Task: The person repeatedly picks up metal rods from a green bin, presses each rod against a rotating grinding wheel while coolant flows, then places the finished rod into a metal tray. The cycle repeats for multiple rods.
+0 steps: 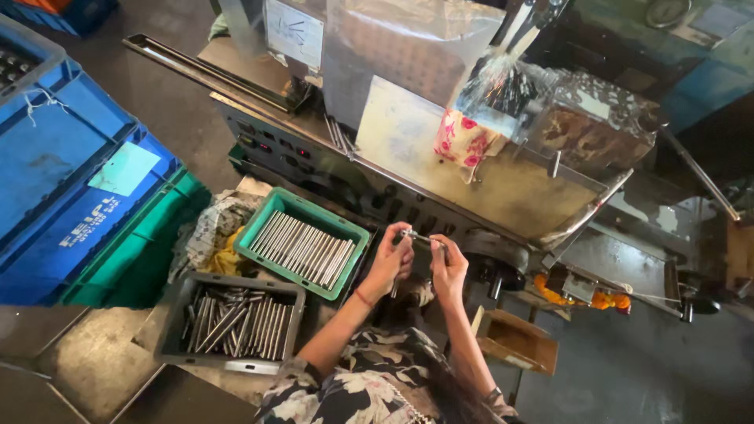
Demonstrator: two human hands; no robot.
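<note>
Metal rod (418, 236), thin and short, sits pinched at both ends between our left hand (390, 263) and right hand (448, 271), held up in front of the grey machine (440, 169), just right of the green tray (271, 213) of laid-out rods.

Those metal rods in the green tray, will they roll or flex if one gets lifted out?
The metal rods look thin, straight and shiny, so probably stiff and a bit slick. Being round, one would likely roll on a flat surface; the green tray walls keep them in.
</note>
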